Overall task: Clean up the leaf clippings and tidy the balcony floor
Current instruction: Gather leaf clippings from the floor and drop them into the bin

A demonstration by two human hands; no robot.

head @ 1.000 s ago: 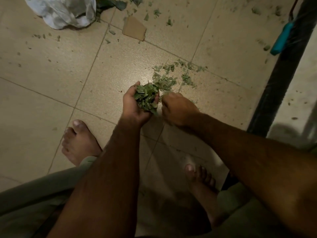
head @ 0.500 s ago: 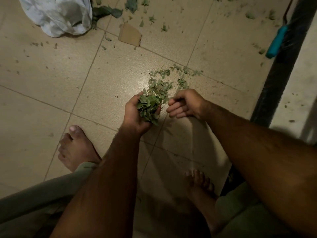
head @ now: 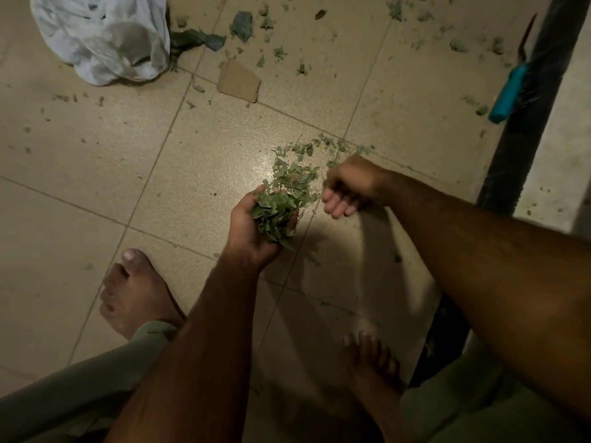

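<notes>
Two hands work low over the tiled floor. The left hand is cupped palm-up, with fingers and thumb curled around a thick wad of leaf clippings, just as it was a second ago, and its hold looks unchanged. The right hand is what differs. One second back it was knuckles-down on the tiles, pressed against the left hand. Half a second back its fingertips nearly met the wad. Now it has drawn off to the right and a clear gap of floor shows between the two hands. Its fingers are loosely curled and slightly blurred, with nothing visible in them. Just beyond both hands a loose pile of cut leaves lies on the tiles, much as it lay before. Well beyond the left hand, to its far left, sits a white plastic bag. A cardboard scrap lies between that bag and the hands. Far beyond the right hand a teal-handled tool lies against a dark rail.
</notes>
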